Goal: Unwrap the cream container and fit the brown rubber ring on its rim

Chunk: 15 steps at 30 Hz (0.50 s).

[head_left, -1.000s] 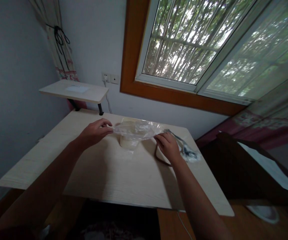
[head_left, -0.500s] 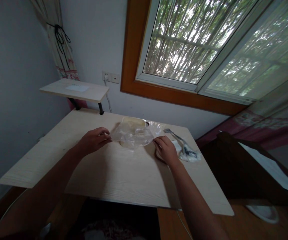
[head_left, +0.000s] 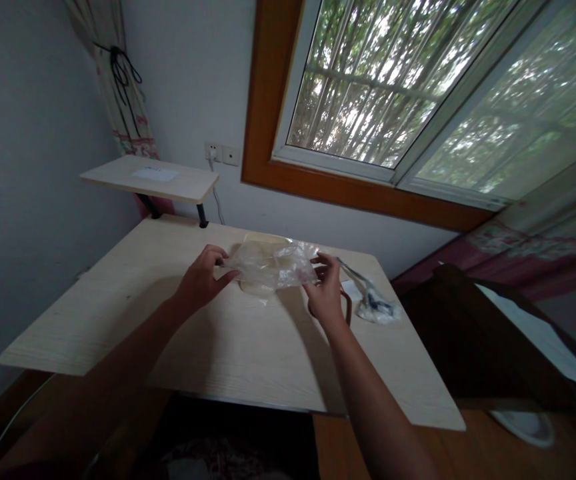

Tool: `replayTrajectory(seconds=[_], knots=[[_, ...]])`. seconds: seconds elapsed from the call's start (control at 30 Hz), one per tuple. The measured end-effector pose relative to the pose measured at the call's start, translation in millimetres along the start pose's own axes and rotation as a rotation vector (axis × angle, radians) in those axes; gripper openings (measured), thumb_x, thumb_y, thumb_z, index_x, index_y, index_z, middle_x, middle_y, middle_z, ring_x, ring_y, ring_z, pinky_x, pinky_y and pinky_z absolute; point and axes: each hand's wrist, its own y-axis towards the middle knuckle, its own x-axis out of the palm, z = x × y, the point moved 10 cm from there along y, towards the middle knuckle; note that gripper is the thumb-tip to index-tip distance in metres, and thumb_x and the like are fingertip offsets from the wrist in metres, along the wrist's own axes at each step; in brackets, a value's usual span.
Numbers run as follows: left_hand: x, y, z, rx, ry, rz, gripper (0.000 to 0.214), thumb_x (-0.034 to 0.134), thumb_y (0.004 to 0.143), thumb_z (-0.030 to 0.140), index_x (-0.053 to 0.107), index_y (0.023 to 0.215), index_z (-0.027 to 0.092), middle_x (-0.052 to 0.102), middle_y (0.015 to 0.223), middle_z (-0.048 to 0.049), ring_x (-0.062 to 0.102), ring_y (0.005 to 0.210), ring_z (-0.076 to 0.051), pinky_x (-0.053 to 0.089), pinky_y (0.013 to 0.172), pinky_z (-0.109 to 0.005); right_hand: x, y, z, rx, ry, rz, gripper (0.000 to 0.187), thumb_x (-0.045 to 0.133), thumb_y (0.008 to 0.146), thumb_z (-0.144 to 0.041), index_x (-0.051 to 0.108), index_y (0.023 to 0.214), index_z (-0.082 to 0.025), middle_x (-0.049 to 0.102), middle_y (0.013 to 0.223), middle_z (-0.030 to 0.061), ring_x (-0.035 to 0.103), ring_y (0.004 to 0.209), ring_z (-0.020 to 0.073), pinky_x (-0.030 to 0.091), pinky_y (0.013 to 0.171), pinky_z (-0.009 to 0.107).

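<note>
A crumpled clear plastic bag (head_left: pixel 288 265) is stretched between my hands above the back part of the table. My left hand (head_left: pixel 203 275) grips its left edge, thumb and fingers on either side. At the right edge, my right hand (head_left: pixel 325 288) has its fingers curled around the film. Behind and beneath the bag shows a pale yellowish object (head_left: pixel 258 288), mostly covered, so its kind is unclear. Beside my right wrist, a brown curved band (head_left: pixel 348 307) lies partly hidden on the table.
To the right on the table (head_left: pixel 248 360) are a grey cable (head_left: pixel 355 272), a clear bag with something dark inside (head_left: pixel 378 308) and a white paper (head_left: pixel 352 290). A small raised shelf (head_left: pixel 183 189) stands at the back left. A window (head_left: pixel 368 87) is behind.
My hands have come closer together, the left moving right. The plastic bag is more bunched between them, and more of the brown band shows beside my right wrist.
</note>
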Motion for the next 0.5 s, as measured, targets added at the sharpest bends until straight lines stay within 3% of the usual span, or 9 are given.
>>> replayTrajectory(seconds=[0.23,0.5], knots=[[4.3,6.2,10.0,0.009,-0.004,-0.052,0.021,0.062,0.093,0.034,0.060,0.109,0.021,0.055,0.105,-0.0060,0.058,0.087,-0.016,0.053,0.081,-0.033,5.9,5.5,-3.1,0.024,0.056,-0.026,0.038,0.066,0.087,-0.034,0.056,0.123,-0.024,0.065,0.108,0.0083,0.063,0.093,0.0225,0.051,0.084,0.037],[8.5,-6.6,-9.0,-0.148,-0.080,-0.017,0.009,0.061,0.093,0.028,0.064,0.095,0.020,0.057,0.096,-0.0055,0.058,0.085,-0.016,0.053,0.067,-0.025,11.4,-3.6,20.9,-0.026,-0.078,-0.057,0.038,0.057,0.088,-0.025,0.055,0.125,-0.022,0.062,0.100,0.0073,0.059,0.086,0.0220,0.050,0.078,0.037]])
